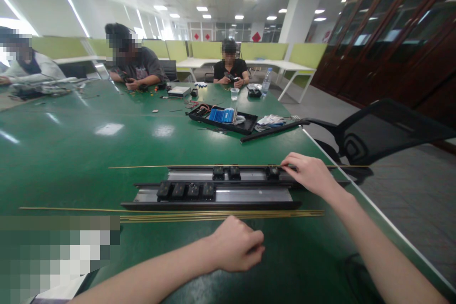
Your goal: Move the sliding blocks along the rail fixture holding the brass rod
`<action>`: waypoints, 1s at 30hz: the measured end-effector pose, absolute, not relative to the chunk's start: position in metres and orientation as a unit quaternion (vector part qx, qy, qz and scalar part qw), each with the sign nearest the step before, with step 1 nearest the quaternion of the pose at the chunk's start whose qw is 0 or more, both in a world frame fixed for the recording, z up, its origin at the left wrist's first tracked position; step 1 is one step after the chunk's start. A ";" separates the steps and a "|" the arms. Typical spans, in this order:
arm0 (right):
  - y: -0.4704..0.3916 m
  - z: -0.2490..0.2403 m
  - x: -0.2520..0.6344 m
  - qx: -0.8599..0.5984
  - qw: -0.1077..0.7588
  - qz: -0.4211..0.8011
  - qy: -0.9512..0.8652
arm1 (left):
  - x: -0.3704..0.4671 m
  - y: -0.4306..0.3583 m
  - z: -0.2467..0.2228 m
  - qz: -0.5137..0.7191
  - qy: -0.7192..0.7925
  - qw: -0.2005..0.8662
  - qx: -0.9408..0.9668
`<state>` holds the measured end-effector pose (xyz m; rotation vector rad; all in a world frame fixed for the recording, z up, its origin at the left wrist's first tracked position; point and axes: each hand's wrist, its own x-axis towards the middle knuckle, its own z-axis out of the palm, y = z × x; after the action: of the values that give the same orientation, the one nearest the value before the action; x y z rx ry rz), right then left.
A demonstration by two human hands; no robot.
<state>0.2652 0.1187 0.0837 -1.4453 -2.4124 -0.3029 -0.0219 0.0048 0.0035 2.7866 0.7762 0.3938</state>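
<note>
My right hand (308,173) pinches a long thin brass-coloured rod (160,166) between thumb and fingertips. The rod lies level along the far edge of the rear metal channel (192,175), which has black side rails and a few black square blocks (234,173). In front lies a second metal channel (252,195), with several black blocks (178,191) side by side toward its left. My left hand (239,244) is curled into a loose fist near the table's front, with nothing visible in it. Just beyond it, several more thin rods (160,219) lie roughly parallel.
Farther back on the green table (78,145) sit a black tray (245,126) with a blue finned part (221,115), gloves (272,121), a black bar (270,132), a cup (234,94) and a bottle (266,81). Other people work there. A mesh chair (395,123) stands right.
</note>
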 end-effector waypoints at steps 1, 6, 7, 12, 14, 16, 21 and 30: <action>0.119 0.084 0.266 -0.505 0.157 -0.106 -0.842 | -0.022 0.005 0.004 0.133 0.264 0.110 0.949; 0.120 0.083 0.268 -0.509 0.152 -0.104 -0.841 | -0.022 0.005 0.005 0.129 0.265 0.110 0.949; 0.120 0.082 0.269 -0.509 0.150 -0.103 -0.841 | -0.023 0.005 0.005 0.129 0.265 0.110 0.949; 0.121 0.081 0.270 -0.510 0.146 -0.101 -0.841 | -0.023 0.005 0.004 0.128 0.263 0.106 0.950; 0.122 0.081 0.271 -0.513 0.145 -0.101 -0.840 | -0.023 0.005 0.004 0.128 0.264 0.105 0.950; 0.122 0.081 0.272 -0.514 0.143 -0.101 -0.840 | -0.023 0.005 0.005 0.128 0.263 0.107 0.950; 0.123 0.081 0.274 -0.514 0.142 -0.100 -0.840 | -0.024 0.005 0.006 0.124 0.262 0.111 0.951; 0.121 0.087 0.274 -0.516 0.142 -0.099 -0.839 | -0.023 0.005 0.007 0.122 0.261 0.107 0.952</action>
<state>0.2741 0.1211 0.0868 -1.4897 -2.4211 -0.2846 -0.0226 0.0049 0.0073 2.8015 0.7678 0.3589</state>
